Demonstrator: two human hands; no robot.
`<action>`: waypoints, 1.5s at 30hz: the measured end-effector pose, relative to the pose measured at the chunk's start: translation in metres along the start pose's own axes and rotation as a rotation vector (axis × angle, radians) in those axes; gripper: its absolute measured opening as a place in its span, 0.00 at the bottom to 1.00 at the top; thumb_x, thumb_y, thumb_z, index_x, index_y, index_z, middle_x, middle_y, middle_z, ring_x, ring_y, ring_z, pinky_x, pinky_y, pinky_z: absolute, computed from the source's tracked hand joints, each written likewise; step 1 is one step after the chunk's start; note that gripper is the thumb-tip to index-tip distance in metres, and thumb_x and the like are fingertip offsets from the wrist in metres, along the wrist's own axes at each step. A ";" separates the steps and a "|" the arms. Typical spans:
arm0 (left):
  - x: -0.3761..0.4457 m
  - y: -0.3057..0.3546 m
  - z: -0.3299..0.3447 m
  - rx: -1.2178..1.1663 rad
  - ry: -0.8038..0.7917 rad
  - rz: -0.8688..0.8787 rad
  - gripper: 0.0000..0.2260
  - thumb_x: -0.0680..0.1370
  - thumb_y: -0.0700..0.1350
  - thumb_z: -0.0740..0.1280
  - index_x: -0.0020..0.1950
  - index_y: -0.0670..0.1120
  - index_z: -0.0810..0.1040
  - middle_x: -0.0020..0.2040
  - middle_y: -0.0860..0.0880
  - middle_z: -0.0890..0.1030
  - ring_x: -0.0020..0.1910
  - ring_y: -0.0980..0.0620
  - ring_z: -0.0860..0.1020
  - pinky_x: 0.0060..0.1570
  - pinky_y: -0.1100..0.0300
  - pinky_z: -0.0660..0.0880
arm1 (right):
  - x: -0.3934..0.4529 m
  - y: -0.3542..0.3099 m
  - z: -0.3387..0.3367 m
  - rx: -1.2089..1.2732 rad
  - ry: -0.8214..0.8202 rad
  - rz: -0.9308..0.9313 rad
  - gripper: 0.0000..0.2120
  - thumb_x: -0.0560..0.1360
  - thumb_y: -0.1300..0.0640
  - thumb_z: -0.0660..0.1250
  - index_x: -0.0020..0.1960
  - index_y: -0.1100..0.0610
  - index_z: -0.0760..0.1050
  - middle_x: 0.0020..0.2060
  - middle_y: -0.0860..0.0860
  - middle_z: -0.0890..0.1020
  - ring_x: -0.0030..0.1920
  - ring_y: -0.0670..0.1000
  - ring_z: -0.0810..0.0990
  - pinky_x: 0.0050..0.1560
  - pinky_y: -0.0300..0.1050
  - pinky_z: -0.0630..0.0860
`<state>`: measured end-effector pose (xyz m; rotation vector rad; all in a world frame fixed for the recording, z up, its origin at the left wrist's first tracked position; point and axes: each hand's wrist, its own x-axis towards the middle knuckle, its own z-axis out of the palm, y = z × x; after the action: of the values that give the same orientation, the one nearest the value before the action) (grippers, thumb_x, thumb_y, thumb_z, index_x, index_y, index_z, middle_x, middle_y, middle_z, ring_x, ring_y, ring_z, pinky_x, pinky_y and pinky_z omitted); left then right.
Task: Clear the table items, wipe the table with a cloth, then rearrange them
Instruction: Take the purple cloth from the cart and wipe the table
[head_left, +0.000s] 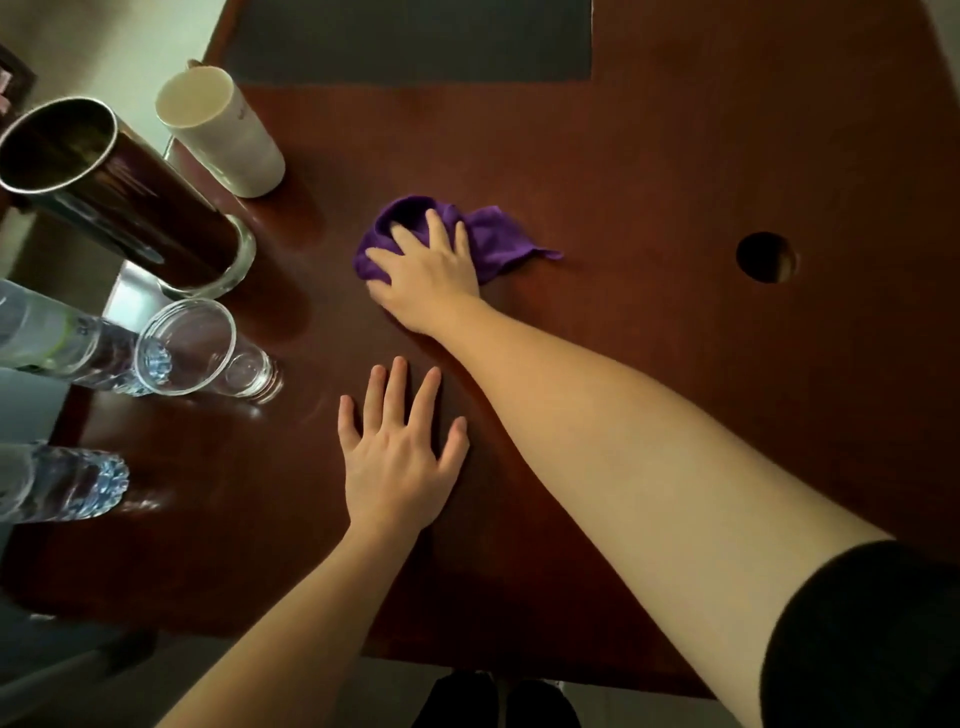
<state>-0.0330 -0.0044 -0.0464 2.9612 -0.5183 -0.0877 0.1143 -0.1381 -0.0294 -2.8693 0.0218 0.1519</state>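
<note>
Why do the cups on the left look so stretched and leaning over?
Head view: the wide lens bends the edges, so the metal cup and clear glass splay outward; the room is dim, with small glints on the table.

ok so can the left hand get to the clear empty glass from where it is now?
Probably yes. The left hand lies flat and empty on the table, and the clear glass stands just to its left with only bare wood between. The right hand is further out on the purple cloth, not crossing that path.
</note>
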 end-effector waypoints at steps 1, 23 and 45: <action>0.000 0.000 0.000 0.002 0.007 -0.001 0.27 0.79 0.64 0.51 0.77 0.57 0.62 0.79 0.47 0.60 0.79 0.48 0.52 0.75 0.42 0.47 | 0.007 0.003 -0.002 -0.003 -0.008 -0.012 0.23 0.79 0.38 0.52 0.73 0.40 0.65 0.77 0.48 0.60 0.77 0.63 0.48 0.73 0.67 0.42; 0.000 0.000 0.001 -0.013 -0.017 -0.007 0.30 0.78 0.65 0.49 0.77 0.55 0.62 0.80 0.47 0.57 0.79 0.48 0.50 0.75 0.42 0.45 | -0.108 0.176 -0.024 0.017 0.182 0.508 0.24 0.77 0.38 0.51 0.70 0.43 0.68 0.74 0.51 0.66 0.75 0.62 0.55 0.72 0.66 0.50; 0.000 0.000 0.001 -0.022 -0.025 0.017 0.29 0.79 0.65 0.47 0.78 0.56 0.57 0.80 0.47 0.55 0.79 0.47 0.48 0.75 0.42 0.43 | -0.298 0.069 0.017 -0.009 0.142 0.387 0.25 0.77 0.37 0.53 0.70 0.44 0.71 0.72 0.51 0.70 0.74 0.61 0.59 0.72 0.65 0.52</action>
<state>-0.0334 -0.0047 -0.0471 2.9370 -0.5424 -0.1277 -0.1858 -0.1994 -0.0322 -2.8452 0.6050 0.0210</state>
